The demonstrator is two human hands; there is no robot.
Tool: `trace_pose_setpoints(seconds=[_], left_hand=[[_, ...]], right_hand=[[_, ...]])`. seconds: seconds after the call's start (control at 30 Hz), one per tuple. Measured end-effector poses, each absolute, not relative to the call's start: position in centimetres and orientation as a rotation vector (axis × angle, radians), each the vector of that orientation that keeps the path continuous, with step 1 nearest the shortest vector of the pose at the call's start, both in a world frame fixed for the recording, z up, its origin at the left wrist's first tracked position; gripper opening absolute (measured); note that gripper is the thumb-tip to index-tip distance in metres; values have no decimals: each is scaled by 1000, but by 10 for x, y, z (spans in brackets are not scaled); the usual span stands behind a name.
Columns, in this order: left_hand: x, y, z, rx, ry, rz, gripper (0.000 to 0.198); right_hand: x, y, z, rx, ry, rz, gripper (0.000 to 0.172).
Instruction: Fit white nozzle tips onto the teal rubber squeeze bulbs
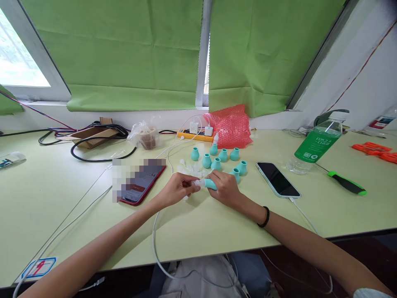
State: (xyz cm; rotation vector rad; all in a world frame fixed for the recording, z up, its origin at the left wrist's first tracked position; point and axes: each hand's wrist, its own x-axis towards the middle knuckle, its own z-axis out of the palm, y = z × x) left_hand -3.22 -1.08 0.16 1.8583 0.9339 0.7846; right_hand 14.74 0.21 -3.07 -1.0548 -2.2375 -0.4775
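Observation:
My right hand (225,188) is closed around a small teal squeeze bulb (211,184), tipped on its side with its neck to the left. Pinched between the thumb and fingers of my left hand (181,188) is a clear plastic nozzle (197,183). It meets the bulb's neck; how deep it sits cannot be made out. Just beyond my hands, several more teal bulbs (216,164) stand upright on the table. One bulb at the back (214,148) carries a clear nozzle on top. Loose translucent plastic pieces (192,169) lie in a pile behind my left hand.
A red-cased phone (141,186) lies left, another phone (277,179) right. Behind are an orange power strip (198,135) and pink bubble wrap (231,128). A green-labelled bottle (319,142) and a screwdriver (345,182) lie right. A white cable (155,231) crosses the table's front edge.

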Motion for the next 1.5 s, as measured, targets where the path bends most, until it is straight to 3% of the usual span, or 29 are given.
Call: trace_pose_setpoints(seconds=[0.13,0.3,0.43,0.63,0.8,0.87,0.97,1.1,1.27,1.4,1.5], left_hand=[[-32,-12,-3,2087,949,830,21],[-30,-18,-12,2369,930,954,21],[-29,-19,-15,2556,860,893,24],[-31,-19,-14,2725,837,941,29],[-40,-11,0,2580,952,1225,38],[-45,-3,2,2562,1173,1276,31],[-49,8,-3,2716,1428,1062,25],[-48,10,-13,2928,1425,730,31],[-47,7,-7,2776,1675,693,25],[-47,7,-5,2777,1766,322,22],[-46,6,-8,2857,1703,268,18]], right_hand=[[147,2,-32,-1022,-2278,-469,12],[147,5,-28,-962,-2290,24,4],[149,6,-22,-932,-2333,427,12],[146,3,-15,-892,-2274,705,11],[141,0,-17,-880,-1970,684,19],[142,1,-19,-940,-1877,679,19],[145,4,-22,-1012,-1817,685,19],[143,0,-22,-977,-1847,569,19],[141,-3,-22,-965,-1887,469,21],[141,-2,-27,-964,-1914,382,20],[139,-2,-32,-962,-1950,345,19]])
